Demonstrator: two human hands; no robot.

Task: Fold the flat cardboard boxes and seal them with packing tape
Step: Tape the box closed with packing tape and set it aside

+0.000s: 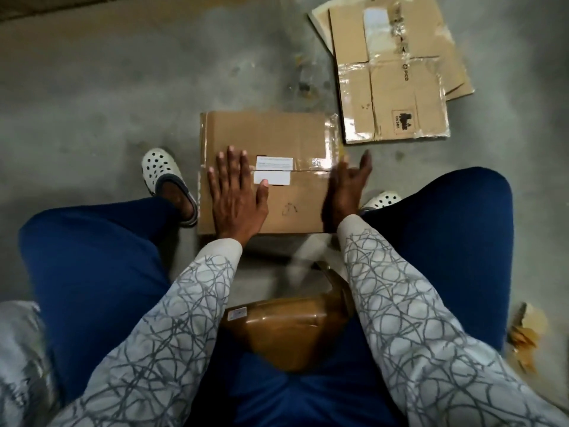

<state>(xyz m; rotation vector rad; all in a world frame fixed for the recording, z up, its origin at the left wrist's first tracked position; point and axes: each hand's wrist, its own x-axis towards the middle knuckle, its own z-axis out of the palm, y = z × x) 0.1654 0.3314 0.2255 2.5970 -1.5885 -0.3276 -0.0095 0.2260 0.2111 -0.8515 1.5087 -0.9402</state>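
A folded-up cardboard box [271, 134] stands on the concrete floor between my feet, its top flaps closed along a middle seam with white labels [274, 163] and clear tape. My left hand [235, 192] lies flat on the top, fingers spread, thumb touching the lower label. My right hand [349, 188] is at the box's right edge, fingers straight and blurred by motion, over the taped end of the seam. A brown tape roll or dispenser [289, 328] rests in my lap between my arms.
Flat cardboard boxes [397, 78] with old tape lie stacked on the floor at the upper right. My feet in white clogs [163, 174] flank the box. Torn cardboard scraps [523, 334] lie at the right. Bare concrete floor stretches to the upper left.
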